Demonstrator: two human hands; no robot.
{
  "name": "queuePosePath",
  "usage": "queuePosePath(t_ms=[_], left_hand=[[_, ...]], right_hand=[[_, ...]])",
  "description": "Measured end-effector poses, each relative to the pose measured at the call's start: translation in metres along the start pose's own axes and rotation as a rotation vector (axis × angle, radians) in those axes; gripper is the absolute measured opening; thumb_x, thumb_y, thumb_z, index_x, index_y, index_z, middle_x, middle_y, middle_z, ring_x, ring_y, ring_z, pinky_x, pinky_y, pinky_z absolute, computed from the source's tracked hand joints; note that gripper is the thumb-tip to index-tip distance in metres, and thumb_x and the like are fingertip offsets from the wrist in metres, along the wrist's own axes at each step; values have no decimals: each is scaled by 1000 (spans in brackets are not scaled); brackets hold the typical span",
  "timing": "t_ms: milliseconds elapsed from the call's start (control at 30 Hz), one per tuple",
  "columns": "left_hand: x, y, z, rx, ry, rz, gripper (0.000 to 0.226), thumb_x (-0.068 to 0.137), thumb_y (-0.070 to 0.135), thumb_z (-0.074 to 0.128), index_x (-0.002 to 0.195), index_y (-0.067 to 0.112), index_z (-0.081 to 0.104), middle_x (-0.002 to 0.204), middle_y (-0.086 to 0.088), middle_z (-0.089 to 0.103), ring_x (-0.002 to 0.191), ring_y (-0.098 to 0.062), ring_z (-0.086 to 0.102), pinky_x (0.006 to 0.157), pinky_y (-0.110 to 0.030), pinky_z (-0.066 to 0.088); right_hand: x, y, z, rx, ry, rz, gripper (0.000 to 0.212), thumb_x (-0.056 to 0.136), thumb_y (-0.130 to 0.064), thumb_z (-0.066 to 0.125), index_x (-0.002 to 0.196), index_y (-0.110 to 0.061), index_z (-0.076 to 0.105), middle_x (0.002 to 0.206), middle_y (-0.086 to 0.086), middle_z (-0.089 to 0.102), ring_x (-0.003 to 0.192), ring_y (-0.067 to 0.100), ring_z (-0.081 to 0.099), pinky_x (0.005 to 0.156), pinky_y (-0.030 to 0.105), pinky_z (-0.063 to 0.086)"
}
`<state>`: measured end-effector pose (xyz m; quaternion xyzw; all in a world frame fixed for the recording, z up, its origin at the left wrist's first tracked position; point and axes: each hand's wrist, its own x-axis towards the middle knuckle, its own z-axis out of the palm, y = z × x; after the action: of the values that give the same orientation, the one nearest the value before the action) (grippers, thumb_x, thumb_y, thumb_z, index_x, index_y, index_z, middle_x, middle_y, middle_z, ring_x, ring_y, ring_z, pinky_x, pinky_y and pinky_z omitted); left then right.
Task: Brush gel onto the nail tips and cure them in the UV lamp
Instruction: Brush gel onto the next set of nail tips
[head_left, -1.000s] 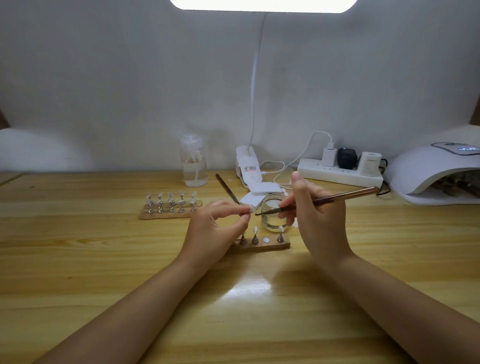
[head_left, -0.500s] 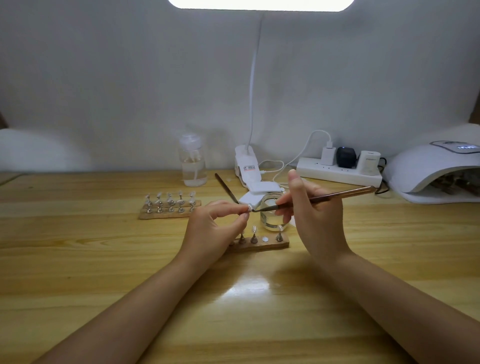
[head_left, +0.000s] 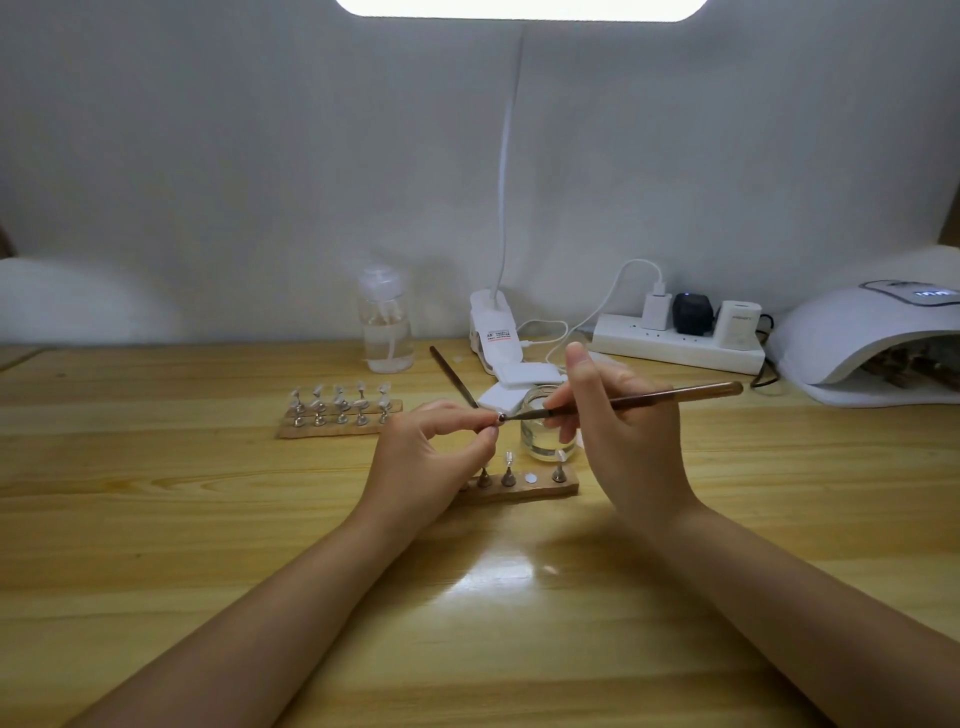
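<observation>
The left hand (head_left: 431, 457) hovers above the middle of the wooden bench (head_left: 156, 519), its thumb and forefinger pinching a small nail tip on a stand (head_left: 497, 417); the piece is too small to make out in detail. The right hand (head_left: 623, 431) grips a brown brush (head_left: 649, 399) like a pen, shaft running up and to the right, bristle end touching the pinched piece.

Just beneath the hands lies a short wooden holder strip (head_left: 524, 486) with three upright stands and one bare round spot. Right behind it, near the right fingers, sits a small glass jar (head_left: 545, 431) of clear liquid. A second strip (head_left: 340, 413), filled with two rows of nail tips, lies to the left, apart from the hands. A second brush (head_left: 452, 376) leans behind the left hand, beside white square pads (head_left: 524, 376).

Along the back edge stand a clear pump bottle (head_left: 387, 327), a white clamp lamp base (head_left: 493, 332) and a power strip (head_left: 675, 351). The UV lamp (head_left: 872, 343) sits at the far right edge, its opening facing the bench and more strips partly visible inside. Bare bench surface stretches wide in front of the forearms and to the left.
</observation>
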<state>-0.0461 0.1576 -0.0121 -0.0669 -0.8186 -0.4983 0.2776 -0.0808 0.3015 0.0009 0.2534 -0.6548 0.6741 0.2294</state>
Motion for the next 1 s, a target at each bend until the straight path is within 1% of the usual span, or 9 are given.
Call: queuePosePath(t_ms=[133, 233, 333, 400, 500, 600, 667, 800, 1000], left_hand=[[0, 0, 0, -4, 5, -1, 19, 77, 4, 68, 81, 23, 71, 69, 15, 64, 72, 5, 59, 73, -8, 44], [0, 0, 0, 0, 2, -4, 20, 77, 4, 68, 83, 22, 70, 70, 15, 64, 73, 4, 59, 74, -9, 45], [0, 0, 0, -5, 1, -5, 20, 77, 3, 68, 83, 21, 70, 70, 14, 64, 73, 4, 59, 73, -7, 44], [-1, 0, 0, -14, 2, -7, 20, 77, 2, 68, 83, 21, 71, 69, 14, 64, 72, 4, 59, 72, -8, 44], [-1, 0, 0, -13, 3, -6, 20, 77, 2, 68, 82, 22, 70, 68, 15, 64, 72, 5, 59, 72, -7, 44], [0, -1, 0, -12, 1, -3, 22, 77, 4, 68, 79, 25, 70, 69, 16, 64, 74, 6, 60, 72, -5, 43], [0, -2, 0, -15, 3, 1, 21, 77, 4, 68, 79, 25, 70, 68, 17, 64, 74, 6, 60, 72, -5, 42], [0, -3, 0, -9, -1, 11, 17, 78, 4, 68, 84, 19, 72, 68, 16, 64, 73, 7, 60, 71, -5, 42], [1, -6, 0, 2, -7, 20, 16, 79, 7, 68, 90, 18, 71, 72, 14, 65, 77, 4, 61, 73, -6, 43]], right_hand=[[0, 0, -2, 44, 42, 7, 38, 83, -36, 47, 55, -16, 62, 44, -3, 58, 41, 4, 54, 46, 12, 43], [1, 0, 0, 35, 39, -7, 35, 83, -37, 48, 59, -16, 64, 47, -4, 60, 44, 3, 56, 50, 13, 44], [2, 1, 1, -8, 21, -12, 31, 83, -37, 49, 63, -20, 66, 54, -6, 63, 49, 2, 58, 54, 13, 45], [1, 1, 2, -42, 1, -16, 31, 84, -37, 49, 64, -19, 66, 56, -3, 64, 49, 1, 58, 54, 14, 45], [0, 0, 0, -6, 0, 11, 37, 83, -38, 47, 60, -15, 65, 52, 0, 61, 45, 4, 56, 51, 15, 45], [0, -1, -3, 37, 35, 51, 39, 81, -40, 47, 53, -18, 61, 45, -2, 59, 41, 8, 56, 44, 15, 43], [0, -2, -3, 49, 57, 64, 39, 81, -40, 47, 51, -19, 60, 45, -1, 59, 40, 10, 56, 42, 15, 43], [2, -1, 0, 70, 70, 88, 39, 81, -40, 48, 58, -13, 64, 52, 8, 62, 45, 12, 57, 49, 18, 47], [1, 1, 1, 12, 24, 61, 38, 81, -41, 48, 62, -13, 66, 52, 2, 62, 46, 8, 57, 53, 16, 46]])
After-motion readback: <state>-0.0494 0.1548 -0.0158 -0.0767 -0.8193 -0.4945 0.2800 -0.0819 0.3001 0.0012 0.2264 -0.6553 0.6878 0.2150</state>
